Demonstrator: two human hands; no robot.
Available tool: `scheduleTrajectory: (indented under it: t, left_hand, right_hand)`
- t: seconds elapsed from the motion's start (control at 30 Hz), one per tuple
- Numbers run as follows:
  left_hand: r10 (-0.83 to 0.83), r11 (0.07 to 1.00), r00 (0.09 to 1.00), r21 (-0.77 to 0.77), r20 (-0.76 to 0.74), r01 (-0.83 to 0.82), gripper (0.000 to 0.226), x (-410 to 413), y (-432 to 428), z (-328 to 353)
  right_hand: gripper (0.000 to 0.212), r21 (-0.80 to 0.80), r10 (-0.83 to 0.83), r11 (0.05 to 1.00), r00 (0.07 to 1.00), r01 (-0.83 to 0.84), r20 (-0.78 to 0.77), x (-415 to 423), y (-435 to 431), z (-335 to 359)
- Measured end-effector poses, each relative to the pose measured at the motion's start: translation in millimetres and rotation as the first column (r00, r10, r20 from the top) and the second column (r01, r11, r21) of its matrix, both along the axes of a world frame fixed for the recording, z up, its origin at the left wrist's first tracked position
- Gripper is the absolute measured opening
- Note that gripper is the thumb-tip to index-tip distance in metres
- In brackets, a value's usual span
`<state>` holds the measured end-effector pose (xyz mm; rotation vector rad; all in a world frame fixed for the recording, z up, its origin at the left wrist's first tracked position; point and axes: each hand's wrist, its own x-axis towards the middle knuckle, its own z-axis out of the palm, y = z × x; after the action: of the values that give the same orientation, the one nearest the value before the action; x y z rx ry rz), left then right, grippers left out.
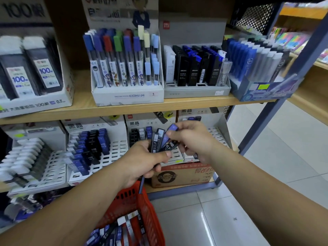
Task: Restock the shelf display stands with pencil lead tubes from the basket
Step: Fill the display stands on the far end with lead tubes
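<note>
The left hand (149,160) is clamped on a fan of lead tubes (160,141), and the right hand (192,137) pinches 1 blue-capped tube (171,132) from it: sorting, I'd say. Next it needs an empty slot in the matching 0.7 stand (220,132) (mostly hidden behind the hands). More tubes lie in the red basket (140,210), cut off below; labels blur.

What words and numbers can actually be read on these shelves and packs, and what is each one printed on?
"DETECTIVE CONAN" and "2": white stand.
"100" and "0.7": left display box.
"deli": grey stand's red tag.
"HB 0.5": black tube on the lower rack.
"HB 0.7": tube in the left hand.
"HB": tube in the red basket.
Chinese characters, cardboard box print and price tags: too blurred to read.
</note>
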<state>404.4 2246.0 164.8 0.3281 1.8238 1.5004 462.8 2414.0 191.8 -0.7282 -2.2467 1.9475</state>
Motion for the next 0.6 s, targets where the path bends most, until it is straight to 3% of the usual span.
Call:
scheduleTrajectory:
  t: [0.07,0.23,0.43,0.6]
  left_hand:
    - [-0.082,0.995,0.996,-0.052,-0.021,0.080,0.019,0,-6,-1]
    - [-0.144,0.981,0.990,-0.128,0.007,0.144,0.011,-4,-11,-6]
    - [-0.106,0.977,0.992,-0.190,-0.063,0.093,0.030,-3,2,-10]
    - [-0.077,0.979,0.994,-0.195,-0.084,0.060,0.032,2,29,-20]
  right_hand:
    - [0.008,-0.092,-0.115,0.989,0.993,0.112,-0.021,2,2,1]
    - [0.010,-0.074,-0.245,0.968,0.967,0.240,-0.070,9,8,-10]
    - [0.015,0.128,-0.333,0.928,0.934,0.349,-0.128,22,48,-16]
    - [0.016,0.312,-0.343,0.866,0.919,0.390,-0.195,37,82,-31]
